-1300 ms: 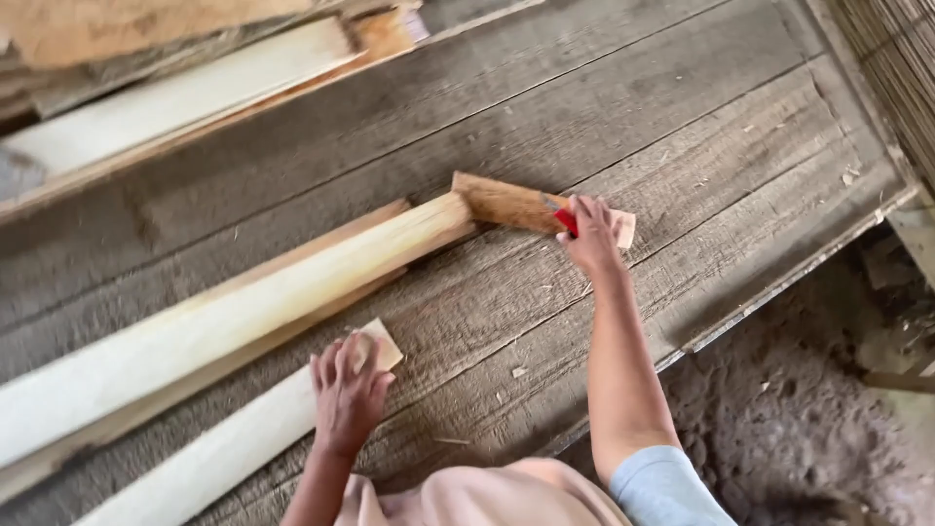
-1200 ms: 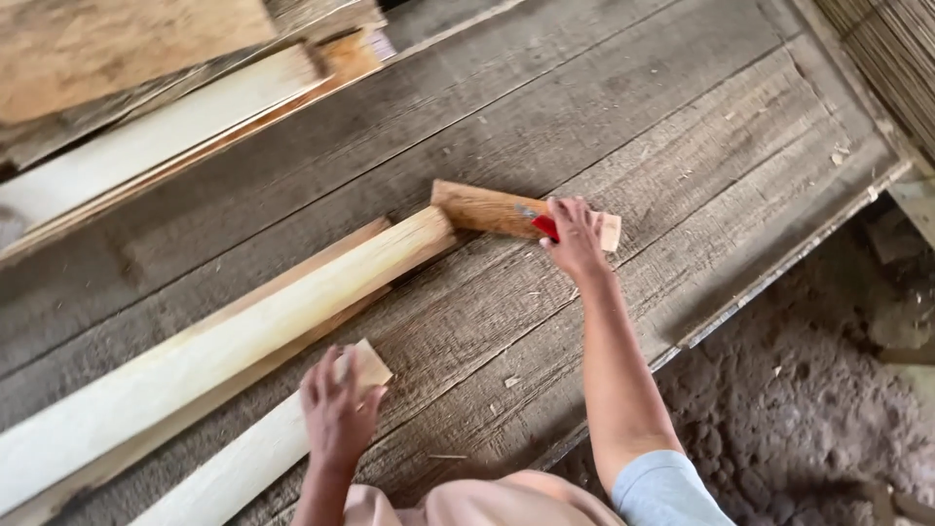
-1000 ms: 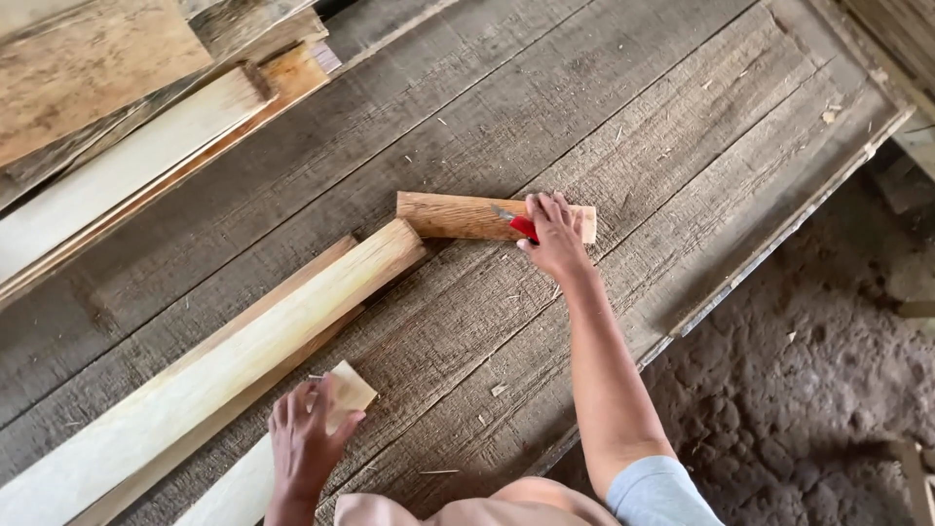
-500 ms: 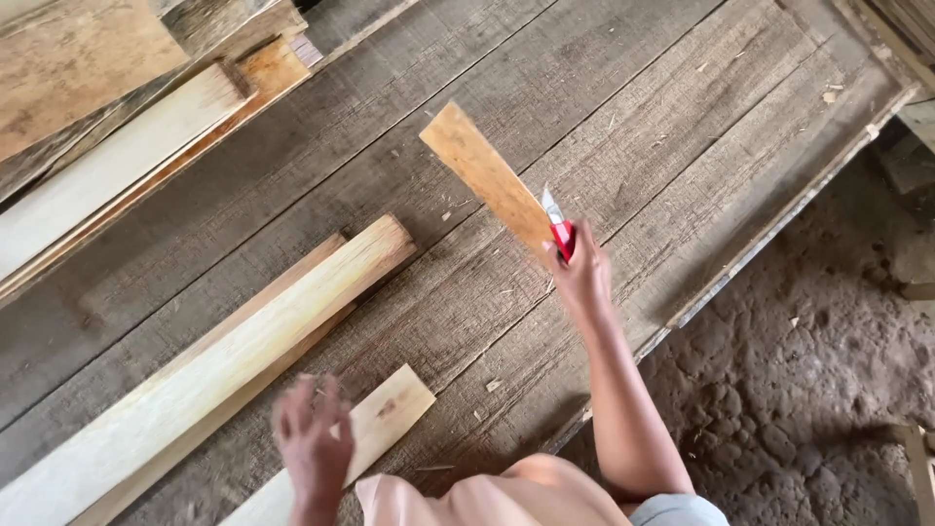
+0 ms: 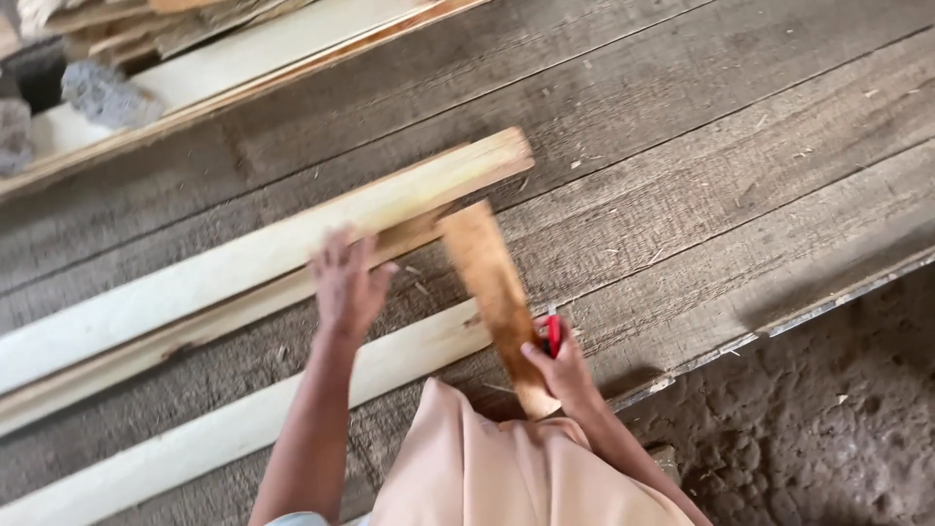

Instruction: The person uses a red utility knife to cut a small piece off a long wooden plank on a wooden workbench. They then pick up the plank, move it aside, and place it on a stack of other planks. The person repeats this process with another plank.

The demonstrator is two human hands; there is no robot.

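my right hand (image 5: 565, 368) grips a short brown board (image 5: 492, 292) and red pencil (image 5: 553, 333); my left hand (image 5: 346, 282), fingers spread wide, hovers over the pale plank (image 5: 195, 282).

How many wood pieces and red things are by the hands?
Pale long boards: 3 (stacked pair; single board)
Short brown board in right hand: 1
Red marker: 1
Total: 5
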